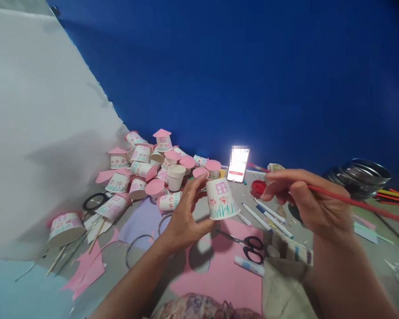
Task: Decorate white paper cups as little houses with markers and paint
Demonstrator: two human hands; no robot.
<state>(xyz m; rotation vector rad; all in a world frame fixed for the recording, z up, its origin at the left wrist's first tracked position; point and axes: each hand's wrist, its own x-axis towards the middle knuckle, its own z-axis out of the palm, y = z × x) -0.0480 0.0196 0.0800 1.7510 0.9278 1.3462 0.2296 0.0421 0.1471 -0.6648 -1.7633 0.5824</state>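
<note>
My left hand (186, 217) grips a white paper cup (222, 200), turned rim down and slightly tilted. The cup bears a purple window, red dabs like flowers and green grass strokes along its rim. Between the fingers of my right hand (314, 204) is a slim red-handled paintbrush (329, 193), its tip pointing left above the cup and apart from it. A small pot of red paint (258, 189) stands behind the two hands. Left of the cup lies a heap of decorated paper cups (141, 169), many with pink paper roofs.
A lit phone (238, 165) leans near the blue wall. Several markers (257, 216), black-handled scissors (252, 249) and a glue stick (248, 266) lie before me. Pink paper (232, 288) with cut-outs covers the near table. Stacked metal bowls (364, 177) stand right.
</note>
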